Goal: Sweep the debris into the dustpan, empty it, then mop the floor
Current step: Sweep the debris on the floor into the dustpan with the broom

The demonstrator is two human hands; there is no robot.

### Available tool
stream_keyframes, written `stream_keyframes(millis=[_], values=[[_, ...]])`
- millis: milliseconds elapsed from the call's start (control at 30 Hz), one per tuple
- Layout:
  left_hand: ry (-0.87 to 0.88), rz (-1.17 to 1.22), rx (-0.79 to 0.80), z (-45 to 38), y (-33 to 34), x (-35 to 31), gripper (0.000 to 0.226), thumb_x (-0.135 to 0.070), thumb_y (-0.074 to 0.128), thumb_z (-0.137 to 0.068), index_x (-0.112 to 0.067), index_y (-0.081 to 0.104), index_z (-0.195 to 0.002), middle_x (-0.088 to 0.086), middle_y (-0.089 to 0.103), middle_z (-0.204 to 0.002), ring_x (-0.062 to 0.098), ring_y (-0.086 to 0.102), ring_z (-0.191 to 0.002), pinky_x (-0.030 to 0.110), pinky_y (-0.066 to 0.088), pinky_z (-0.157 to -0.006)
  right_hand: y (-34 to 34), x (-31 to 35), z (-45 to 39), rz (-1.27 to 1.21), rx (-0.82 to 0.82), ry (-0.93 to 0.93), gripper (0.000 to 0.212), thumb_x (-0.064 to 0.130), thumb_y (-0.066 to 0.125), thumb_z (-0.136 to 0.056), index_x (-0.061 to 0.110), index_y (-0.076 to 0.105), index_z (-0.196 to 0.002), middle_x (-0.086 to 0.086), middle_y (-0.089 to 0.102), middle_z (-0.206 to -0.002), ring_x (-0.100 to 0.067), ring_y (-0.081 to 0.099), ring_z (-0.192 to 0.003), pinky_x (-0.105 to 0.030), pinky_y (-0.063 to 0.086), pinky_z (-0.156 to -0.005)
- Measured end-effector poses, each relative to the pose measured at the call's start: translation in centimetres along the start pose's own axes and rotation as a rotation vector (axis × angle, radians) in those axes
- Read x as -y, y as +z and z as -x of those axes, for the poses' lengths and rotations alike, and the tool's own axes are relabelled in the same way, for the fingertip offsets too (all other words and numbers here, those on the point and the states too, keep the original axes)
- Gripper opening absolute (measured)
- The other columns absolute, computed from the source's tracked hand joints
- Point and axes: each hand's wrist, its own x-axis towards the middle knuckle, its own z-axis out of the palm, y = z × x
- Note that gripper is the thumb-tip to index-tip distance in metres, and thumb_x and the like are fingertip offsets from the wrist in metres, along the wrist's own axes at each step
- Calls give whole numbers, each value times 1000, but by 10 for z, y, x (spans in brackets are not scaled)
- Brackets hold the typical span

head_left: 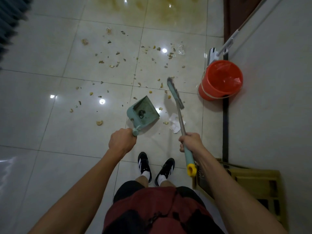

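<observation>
My left hand [121,141] grips the handle of a teal dustpan [143,110] that stands on the tiled floor just ahead of my feet, with a dark bit inside it. My right hand [190,141] grips the broom handle [181,121]. The teal broom head [175,92] is just right of the dustpan, angled away from me. Small stones and crumbs of debris [118,61] are scattered over the tiles ahead. A crumpled white paper [174,123] lies under the broom handle. A yellowish stain [152,9] spreads at the far edge of the floor.
A red bucket [221,80] lined with a red bag stands at the right by the wall. A white mop [226,46] leans behind it against a dark door frame. A yellow crate [249,186] sits near my right elbow. A clear plastic scrap [181,49] lies among the debris.
</observation>
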Motion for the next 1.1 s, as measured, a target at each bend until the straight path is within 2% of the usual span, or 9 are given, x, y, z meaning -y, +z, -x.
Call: stream_keyframes(millis=[100,200,367,467,567,700,833,1033,1100], values=[[-12,1,0,1,1,-4,32,-37,45,-94,-22,51,-67,-4,51,-54,14,49,-45,23,34,-44,-10,-17,-1,-91,-31,48,5,-8,58,-85,-6,60,-89,-12,51,-63,-18,47,-36,-25,44,-41],[-21,-14,0,5,6,-5,33,-39,45,-94,-23,51,-66,-5,53,-54,12,51,-44,22,35,-44,-23,-48,4,-162,43,149,11,5,63,-90,0,60,-100,-13,54,-68,-17,48,-41,-26,45,-44],[25,-56,22,11,11,-13,34,-44,47,-96,-23,57,-70,-5,54,-55,12,52,-45,24,45,-46,-39,-69,-2,-133,-108,171,6,-7,57,-82,-2,55,-81,-11,49,-59,-17,41,-35,-23,40,-41],[29,-72,31,12,11,-19,34,-44,48,-96,-23,57,-71,-6,53,-55,11,51,-45,22,39,-44,-50,-87,-4,-130,-74,221,11,-6,52,-86,1,52,-95,-15,53,-71,-21,48,-48,-28,44,-46],[21,-48,55,14,11,-22,34,-43,47,-97,-22,58,-72,-4,55,-56,12,54,-47,27,50,-49,-67,-103,-10,-58,-135,259,27,-10,43,-87,3,53,-108,-17,52,-84,-22,48,-54,-26,43,-44],[17,-36,70,16,9,-25,35,-42,47,-98,-21,58,-73,-3,57,-57,15,56,-49,33,56,-54,-78,-102,-21,-25,-160,278,12,-5,46,-88,1,54,-94,-17,53,-79,-21,46,-48,-25,44,-44],[8,-28,66,14,8,-25,34,-39,47,-98,-19,59,-73,-2,56,-57,17,55,-49,33,55,-54,-78,-91,-31,53,-86,265,13,2,56,-88,6,53,-76,-13,56,-74,-25,56,-62,-36,52,-66],[-10,-30,77,-2,2,-14,32,-37,49,-96,-20,56,-70,-2,55,-55,16,54,-48,30,52,-52,-44,-70,-47,126,-69,315,13,-8,45,-86,-10,55,-94,-20,57,-73,-29,56,-62,-36,48,-60],[-21,-21,87,-11,-2,-6,31,-37,49,-95,-20,57,-71,-3,55,-55,15,54,-48,30,52,-52,-29,-56,-53,184,-3,319,9,-7,50,-87,-6,58,-91,-17,57,-76,-27,57,-64,-33,50,-59]])
